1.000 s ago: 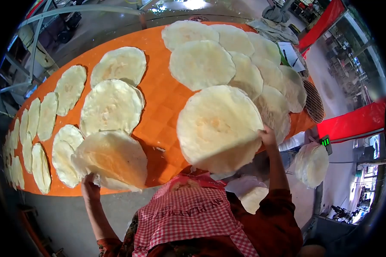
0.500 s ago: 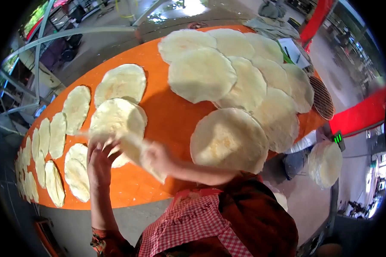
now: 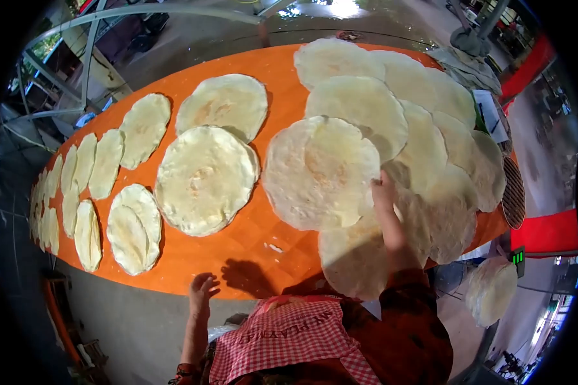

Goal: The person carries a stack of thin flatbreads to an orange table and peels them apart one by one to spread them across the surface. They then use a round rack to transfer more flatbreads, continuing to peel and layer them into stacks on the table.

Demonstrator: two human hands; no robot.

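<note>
Our right hand [image 3: 384,204] lies on the near right rim of the flatbread [image 3: 321,172]; we cannot tell whether the fingers pinch it or only press. The round spreads left of and beyond that hand on the orange table [image 3: 286,96], overlapping the neighbouring flatbreads [image 3: 430,147]. A tug could tear its thin edge or drag those beneath. Our left hand [image 3: 202,290], fingers spread and empty, hovers at the table's near edge.

The person wears a red-and-white checked apron [image 3: 282,350] with red lettering [image 3: 289,324] over a dark red top [image 3: 404,353], its right sleeve [image 3: 408,292] long, its left sleeve [image 3: 185,372] patterned, with left hand [image 3: 202,292] and right hand [image 3: 385,199] bare.
</note>
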